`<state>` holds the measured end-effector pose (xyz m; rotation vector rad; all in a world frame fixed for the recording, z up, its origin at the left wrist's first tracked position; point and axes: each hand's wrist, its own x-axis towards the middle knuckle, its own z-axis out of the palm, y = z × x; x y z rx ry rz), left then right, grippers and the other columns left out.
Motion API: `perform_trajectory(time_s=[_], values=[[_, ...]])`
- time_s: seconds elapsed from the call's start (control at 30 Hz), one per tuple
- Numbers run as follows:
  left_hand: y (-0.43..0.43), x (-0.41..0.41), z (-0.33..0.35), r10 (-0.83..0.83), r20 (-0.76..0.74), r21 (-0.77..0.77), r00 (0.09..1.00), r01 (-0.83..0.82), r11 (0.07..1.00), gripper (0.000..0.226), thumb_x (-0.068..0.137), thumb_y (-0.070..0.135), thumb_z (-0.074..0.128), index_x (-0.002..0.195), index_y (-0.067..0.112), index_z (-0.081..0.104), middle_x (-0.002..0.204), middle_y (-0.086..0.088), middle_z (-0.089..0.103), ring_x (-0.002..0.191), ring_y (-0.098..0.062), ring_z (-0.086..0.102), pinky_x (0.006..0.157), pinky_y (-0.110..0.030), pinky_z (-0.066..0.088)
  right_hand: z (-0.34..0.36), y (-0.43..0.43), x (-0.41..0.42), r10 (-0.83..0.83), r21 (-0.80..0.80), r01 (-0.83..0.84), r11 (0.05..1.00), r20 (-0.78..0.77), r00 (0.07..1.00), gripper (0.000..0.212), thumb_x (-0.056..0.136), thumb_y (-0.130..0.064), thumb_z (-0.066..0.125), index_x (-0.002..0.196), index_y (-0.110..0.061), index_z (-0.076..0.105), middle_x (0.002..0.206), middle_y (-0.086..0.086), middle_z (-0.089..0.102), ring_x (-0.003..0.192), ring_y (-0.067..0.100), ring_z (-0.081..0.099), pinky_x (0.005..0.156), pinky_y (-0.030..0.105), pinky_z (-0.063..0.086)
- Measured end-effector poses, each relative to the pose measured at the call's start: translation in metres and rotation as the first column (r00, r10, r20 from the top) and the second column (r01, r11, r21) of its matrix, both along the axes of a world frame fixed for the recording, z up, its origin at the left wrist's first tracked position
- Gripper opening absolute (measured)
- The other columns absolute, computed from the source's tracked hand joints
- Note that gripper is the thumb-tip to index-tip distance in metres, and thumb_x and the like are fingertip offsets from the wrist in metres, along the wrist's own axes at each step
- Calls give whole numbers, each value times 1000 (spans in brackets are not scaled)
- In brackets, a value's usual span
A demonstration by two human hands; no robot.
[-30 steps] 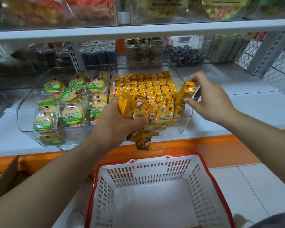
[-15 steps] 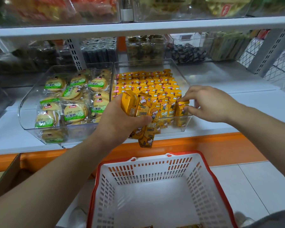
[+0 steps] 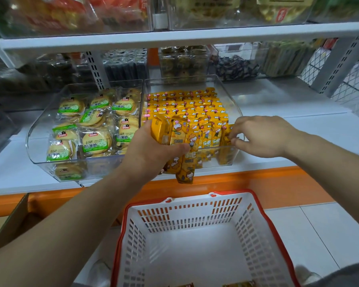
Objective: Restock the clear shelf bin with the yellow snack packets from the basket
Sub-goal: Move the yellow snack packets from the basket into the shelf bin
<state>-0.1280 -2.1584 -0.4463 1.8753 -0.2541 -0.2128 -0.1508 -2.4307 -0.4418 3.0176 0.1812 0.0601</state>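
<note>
Left grip (image 3: 153, 151) clutches yellow packets (image 3: 179, 134) over the shelf's (image 3: 303, 141) front edge; right grip (image 3: 261, 135) pinches another packet (image 3: 226, 140) inside the clear bin (image 3: 233, 104).

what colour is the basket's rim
Red, on a white slotted basket; the head view shows it best.

Clear shelf bin (image 3: 234, 102), open-topped: entry is from above and in front, through the gap under the upper shelf board (image 3: 174, 41).

- **Inside the bin:** upright rows of yellow packets (image 3: 187, 104) fill it from the back wall nearly to the front wall.
- **At the bin's front left:** the left hand (image 3: 153, 150), gripping a bundle (image 3: 178, 137), blocks the rim.
- **At the bin's front right corner:** the right hand (image 3: 261, 135) pinches an end packet (image 3: 226, 139).
- **Left of the bin, touching it:** a biscuit bin (image 3: 42, 129).
- **Behind the bin:** jars (image 3: 182, 63).
- **Right of the bin:** bare white shelf (image 3: 298, 129).
- **Below the bin's front:** a basket (image 3: 195, 212), well apart from it.
</note>
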Motion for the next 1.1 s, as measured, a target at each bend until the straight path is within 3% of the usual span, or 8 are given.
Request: perform_trajectory(time_s=[0.13,0.2,0.3,0.53,0.63,0.8,0.93,1.1], values=[[-3,0,-5,-6,-101,-66,995,-1,998,41,73,25,87,107,25,64,91,4,79,81,-17,78,67,-38,64,9,14,-12,-17,-4,19,1000,244,970,29,92,-47,52,115,-36,66,117,-8,58,108,21,57,73,36,48],[-5,-1,-6,-15,-126,-89,992,4,996,41,74,26,87,108,24,64,92,3,79,81,-18,78,70,-41,65,10,27,-17,-4,280,-87,956,309,951,24,91,-42,60,113,-33,67,107,-10,62,95,14,59,75,34,51],[-10,-4,-7,-31,-143,-122,989,14,992,40,76,24,87,110,23,66,94,2,80,83,-20,78,75,-46,65,9,53,-25,44,871,-42,489,23,999,30,95,-31,63,124,-34,61,99,-12,64,82,7,65,70,23,55],[-13,-6,-6,-69,-149,-166,986,44,985,58,61,35,87,114,24,67,99,-1,80,90,-24,78,81,-54,62,5,58,-23,97,971,90,222,-113,989,28,87,-20,74,113,-26,66,104,-2,66,86,15,72,65,22,57],[-9,-2,-7,-53,-155,-146,987,30,989,57,61,35,88,112,24,65,98,-2,80,90,-25,78,82,-53,62,17,40,-16,-23,983,-21,181,26,999,27,83,-8,77,103,-24,67,105,9,67,80,19,70,69,29,59],[-2,6,-8,-36,-161,-114,986,18,993,48,75,27,87,115,18,63,99,-5,79,90,-25,78,82,-51,63,15,13,-2,-186,885,-156,438,259,948,34,82,-8,77,92,-35,59,105,0,65,82,21,71,75,34,59],[-3,7,-12,-44,-177,-132,983,20,991,43,77,24,86,113,17,64,98,-4,79,87,-24,78,72,-43,64,-9,13,10,-23,429,-106,897,285,958,26,84,-28,75,105,-36,63,105,-9,69,96,20,64,73,35,51],[-1,8,-15,-52,-152,-93,987,38,995,41,78,26,86,113,20,65,93,1,79,84,-17,78,65,-33,63,-16,18,24,20,126,-50,991,226,974,29,84,-42,74,112,-39,68,99,-1,70,105,25,58,77,34,41]])
